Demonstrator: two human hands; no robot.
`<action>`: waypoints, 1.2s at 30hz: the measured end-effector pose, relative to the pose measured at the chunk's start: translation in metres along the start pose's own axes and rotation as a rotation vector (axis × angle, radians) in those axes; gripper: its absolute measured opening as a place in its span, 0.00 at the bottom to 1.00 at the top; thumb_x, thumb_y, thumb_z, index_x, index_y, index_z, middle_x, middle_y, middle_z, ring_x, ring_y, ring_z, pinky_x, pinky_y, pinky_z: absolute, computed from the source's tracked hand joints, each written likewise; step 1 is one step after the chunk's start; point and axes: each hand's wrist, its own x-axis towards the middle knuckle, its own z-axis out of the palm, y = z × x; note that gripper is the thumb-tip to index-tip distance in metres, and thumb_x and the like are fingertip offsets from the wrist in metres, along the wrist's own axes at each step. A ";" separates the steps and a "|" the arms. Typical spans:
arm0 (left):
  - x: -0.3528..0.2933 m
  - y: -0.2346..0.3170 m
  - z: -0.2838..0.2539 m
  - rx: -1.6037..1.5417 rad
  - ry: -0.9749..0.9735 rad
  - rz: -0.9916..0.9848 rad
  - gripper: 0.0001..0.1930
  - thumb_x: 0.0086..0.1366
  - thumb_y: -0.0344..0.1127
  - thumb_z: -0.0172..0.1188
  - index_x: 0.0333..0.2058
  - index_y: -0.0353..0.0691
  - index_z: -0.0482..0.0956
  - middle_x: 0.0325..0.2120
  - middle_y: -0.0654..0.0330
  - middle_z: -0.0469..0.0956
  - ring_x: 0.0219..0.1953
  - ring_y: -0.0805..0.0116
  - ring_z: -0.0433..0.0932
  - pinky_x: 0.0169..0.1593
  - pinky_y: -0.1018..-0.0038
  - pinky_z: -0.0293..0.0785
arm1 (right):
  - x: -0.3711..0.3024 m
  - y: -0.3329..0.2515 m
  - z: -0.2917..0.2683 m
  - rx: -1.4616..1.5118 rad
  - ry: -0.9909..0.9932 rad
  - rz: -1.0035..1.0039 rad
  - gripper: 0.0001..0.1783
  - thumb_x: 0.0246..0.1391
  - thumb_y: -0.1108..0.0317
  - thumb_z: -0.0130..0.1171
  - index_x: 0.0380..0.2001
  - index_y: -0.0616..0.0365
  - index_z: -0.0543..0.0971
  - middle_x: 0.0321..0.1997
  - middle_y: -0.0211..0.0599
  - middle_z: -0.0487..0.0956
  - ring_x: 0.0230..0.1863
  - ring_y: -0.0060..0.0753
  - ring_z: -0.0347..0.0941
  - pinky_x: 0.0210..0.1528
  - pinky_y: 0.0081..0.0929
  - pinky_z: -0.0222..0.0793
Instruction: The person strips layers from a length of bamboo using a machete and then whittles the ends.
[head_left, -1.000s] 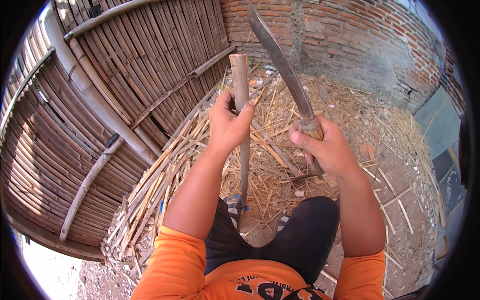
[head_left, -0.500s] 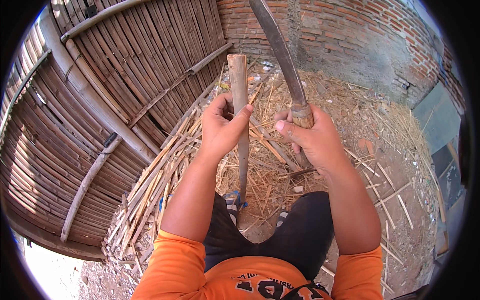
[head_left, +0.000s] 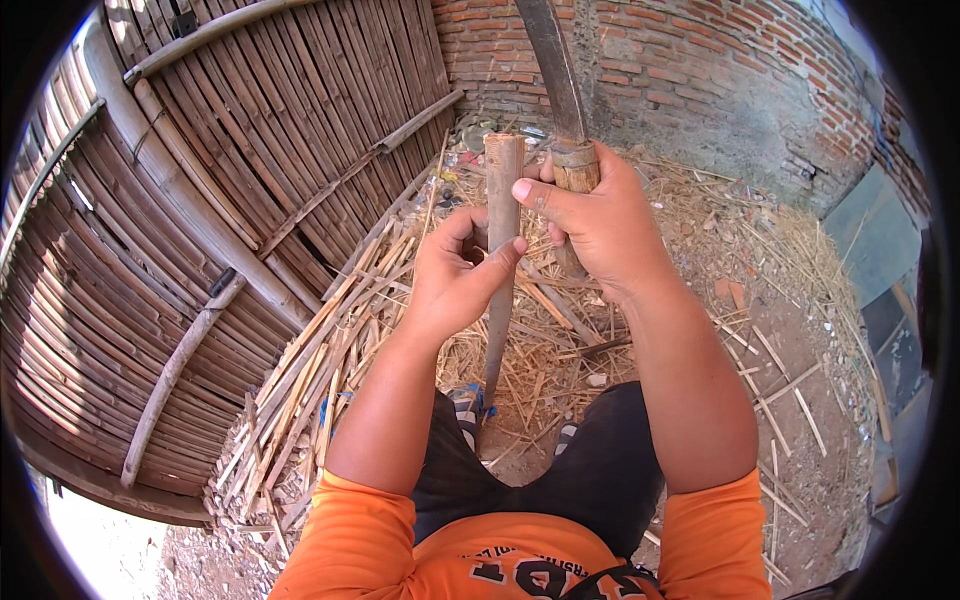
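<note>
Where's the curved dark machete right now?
In the head view, the curved dark-metal machete is at upper centre, its wooden handle in the right hand, just right of the long grey-brown tapering stick in the left hand.

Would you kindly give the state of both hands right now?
Left hand: closed around the stick.
Right hand: closed on the machete handle, thumb over the stick.

Your view: bright daylight; sun streaks on fence point(head_left: 130, 290); washed-out glare, lower-left ground point(head_left: 110, 545); black rim, bowed edges.
</note>
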 end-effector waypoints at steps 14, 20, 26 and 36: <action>-0.006 0.000 0.001 0.055 0.135 0.112 0.10 0.61 0.30 0.68 0.37 0.38 0.76 0.25 0.67 0.78 0.27 0.83 0.74 0.30 0.81 0.70 | 0.001 0.016 -0.010 0.206 -0.025 0.010 0.15 0.50 0.72 0.72 0.33 0.57 0.73 0.27 0.26 0.75 0.21 0.17 0.68 0.23 0.18 0.64; -0.004 0.012 0.004 0.130 0.172 0.060 0.12 0.59 0.30 0.69 0.38 0.37 0.75 0.28 0.65 0.79 0.30 0.80 0.75 0.34 0.78 0.73 | -0.007 0.008 -0.006 0.149 0.034 -0.001 0.14 0.52 0.71 0.70 0.36 0.60 0.75 0.29 0.28 0.77 0.21 0.16 0.68 0.24 0.19 0.65; 0.005 0.014 -0.001 0.187 0.220 -0.019 0.13 0.60 0.31 0.68 0.41 0.38 0.75 0.31 0.64 0.79 0.33 0.78 0.76 0.38 0.77 0.73 | -0.042 -0.006 -0.024 -0.097 -0.063 0.157 0.16 0.55 0.67 0.69 0.40 0.63 0.76 0.25 0.27 0.75 0.20 0.17 0.68 0.22 0.21 0.64; 0.014 0.007 -0.002 0.288 0.341 0.008 0.21 0.57 0.33 0.71 0.46 0.35 0.73 0.31 0.62 0.79 0.31 0.76 0.77 0.34 0.76 0.74 | -0.050 0.004 -0.042 -0.327 -0.276 0.347 0.18 0.59 0.61 0.67 0.41 0.65 0.75 0.20 0.28 0.74 0.18 0.19 0.68 0.21 0.23 0.64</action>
